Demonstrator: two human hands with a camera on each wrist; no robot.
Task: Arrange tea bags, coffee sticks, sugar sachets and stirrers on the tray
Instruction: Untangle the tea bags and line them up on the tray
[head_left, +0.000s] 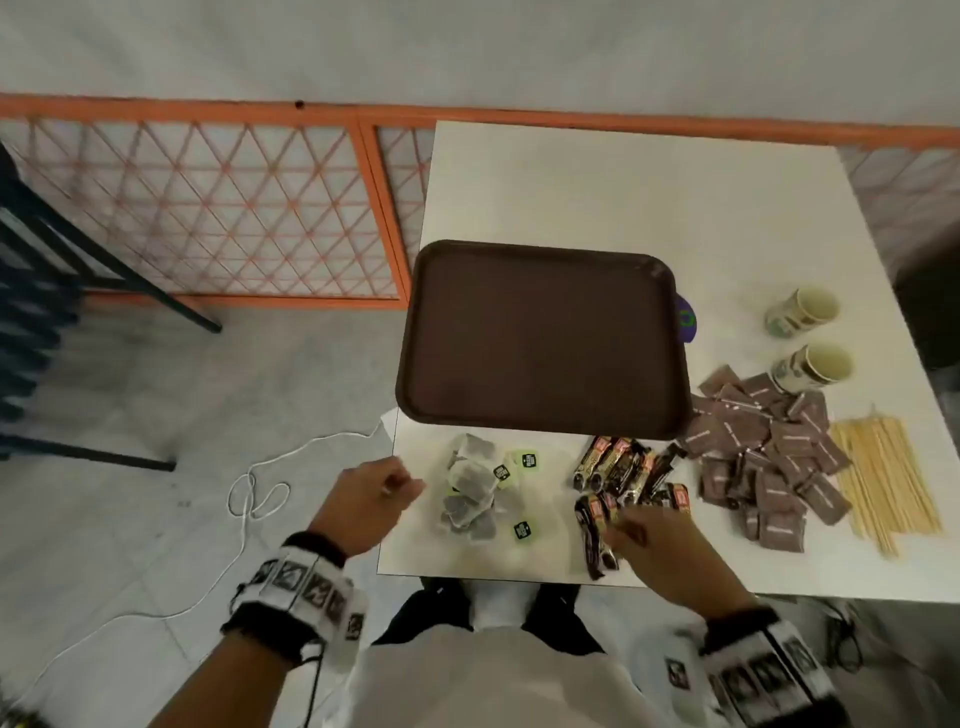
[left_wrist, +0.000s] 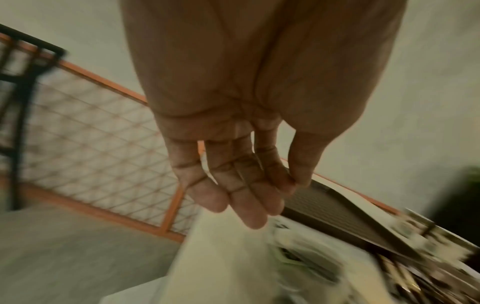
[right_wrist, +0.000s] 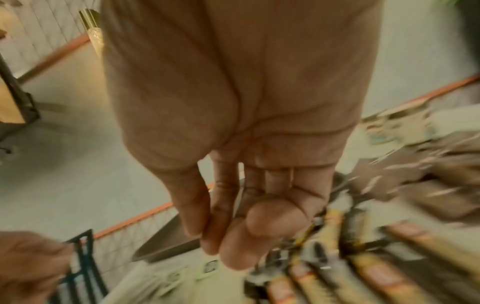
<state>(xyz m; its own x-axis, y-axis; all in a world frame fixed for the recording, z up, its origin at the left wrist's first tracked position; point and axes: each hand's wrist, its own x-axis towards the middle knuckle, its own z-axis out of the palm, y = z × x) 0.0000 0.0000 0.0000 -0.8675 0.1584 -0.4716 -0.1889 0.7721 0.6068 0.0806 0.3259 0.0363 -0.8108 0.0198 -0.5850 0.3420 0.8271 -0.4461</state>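
Note:
An empty brown tray (head_left: 540, 338) lies on the white table (head_left: 623, 197). In front of it sit a pile of tea bags (head_left: 475, 491) with green tags, black coffee sticks (head_left: 623, 473), brown sugar sachets (head_left: 763, 452) and a bundle of wooden stirrers (head_left: 883, 478). My left hand (head_left: 400, 488) hovers just left of the tea bags, fingers relaxed and holding nothing (left_wrist: 259, 195). My right hand (head_left: 631, 527) is over the nearest coffee sticks (right_wrist: 363, 277), fingers loosely bent with nothing between them (right_wrist: 221, 236). Both wrist views are blurred.
Two paper cups (head_left: 802, 312) (head_left: 813, 366) lie on their sides at the right of the table. A purple object (head_left: 685, 322) peeks out beside the tray's right rim. An orange lattice fence (head_left: 234, 208) and a white cable (head_left: 260, 493) are off to the left.

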